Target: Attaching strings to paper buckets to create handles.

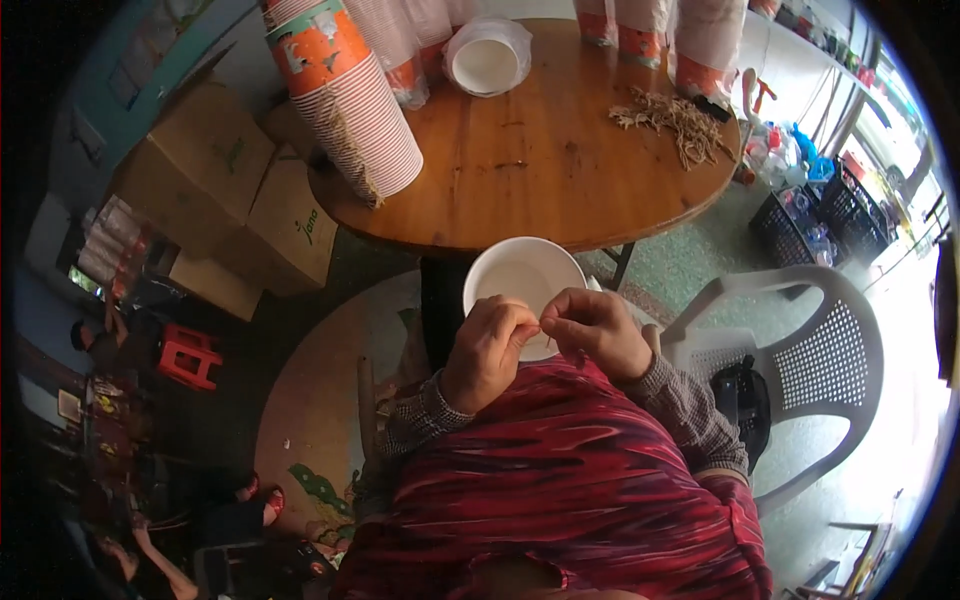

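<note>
My left hand [487, 352] and my right hand [605, 333] meet fingertip to fingertip in front of my chest. Both are closed in a pinch. A thin tan strand [547, 341] seems to run between the fingertips; its kind is too small to make out. Just behind and below them, a white tub [500, 265] stands with its round mouth facing up, and my hands cover part of its near rim. A leaning stack of large paper tubs [372, 125], orange at the top, rests on the table's left side with tan fibres along it.
The round wooden table [480, 215] lies ahead, with a bundle of tan strings [672, 122] at its right and a bagged white tub [487, 65] at the back. A white plastic chair [820, 360] is at my right. Cardboard boxes [215, 150] and a red stool [188, 357] are left.
</note>
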`<state>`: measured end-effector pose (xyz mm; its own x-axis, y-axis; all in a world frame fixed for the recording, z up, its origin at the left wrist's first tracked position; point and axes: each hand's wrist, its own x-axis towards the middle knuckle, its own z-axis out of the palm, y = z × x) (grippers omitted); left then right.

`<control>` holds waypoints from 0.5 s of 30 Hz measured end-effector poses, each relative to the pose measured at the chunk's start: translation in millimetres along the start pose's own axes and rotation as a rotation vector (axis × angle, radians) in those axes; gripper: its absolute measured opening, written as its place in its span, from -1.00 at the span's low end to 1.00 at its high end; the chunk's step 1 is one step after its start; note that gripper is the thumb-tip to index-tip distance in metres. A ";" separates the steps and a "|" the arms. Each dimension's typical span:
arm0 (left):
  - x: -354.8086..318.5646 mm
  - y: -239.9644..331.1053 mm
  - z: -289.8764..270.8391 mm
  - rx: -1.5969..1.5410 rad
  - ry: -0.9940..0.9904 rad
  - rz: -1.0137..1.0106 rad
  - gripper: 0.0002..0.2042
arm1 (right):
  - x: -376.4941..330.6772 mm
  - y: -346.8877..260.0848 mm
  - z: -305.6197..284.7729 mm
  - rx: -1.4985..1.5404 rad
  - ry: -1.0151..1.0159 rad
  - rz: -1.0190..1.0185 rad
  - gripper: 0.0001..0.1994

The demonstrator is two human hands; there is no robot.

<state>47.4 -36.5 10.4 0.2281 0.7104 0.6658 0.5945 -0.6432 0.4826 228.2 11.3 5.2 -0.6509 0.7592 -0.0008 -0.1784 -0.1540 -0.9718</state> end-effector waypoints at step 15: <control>-0.4 -13.6 7.6 -0.046 -0.040 0.016 -0.82 | 21.6 -34.8 -135.2 0.495 0.245 -0.539 -0.78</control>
<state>45.1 -25.8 -0.7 0.2685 0.7100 0.6510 0.5546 -0.6665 0.4982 320.1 118.5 7.2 -0.2088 0.9189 0.3347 -0.7715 0.0555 -0.6338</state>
